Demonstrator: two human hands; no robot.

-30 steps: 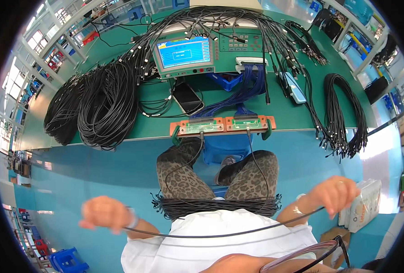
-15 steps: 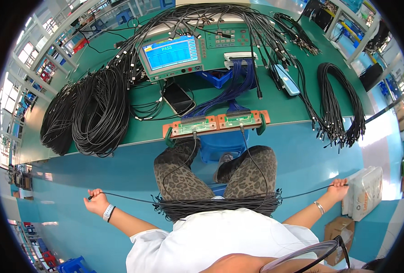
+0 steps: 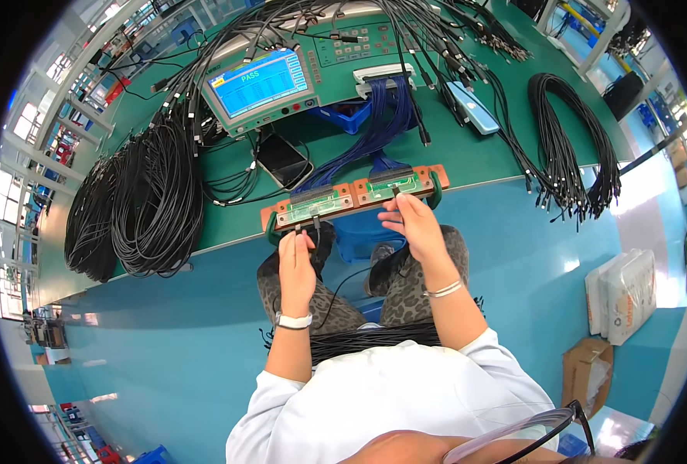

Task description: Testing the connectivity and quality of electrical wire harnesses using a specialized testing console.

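Now left hand [image 3: 297,267] and right hand [image 3: 421,229] have neared the green boards [image 3: 315,206].

Dark phone [image 3: 284,164] on green table [image 3: 471,158]; cardboard box [image 3: 577,370] near white packages [image 3: 624,295].

2 hands [image 3: 419,226] — 2 grn PCBs [image 3: 316,207], 1 tester [image 3: 332,76] — 1 blk phone [image 3: 283,161]

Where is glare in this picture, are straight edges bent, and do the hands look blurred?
Head view: small glare patches on the blue floor; head view: front edge of the green table bows; head view: left hand and right hand look fairly sharp.
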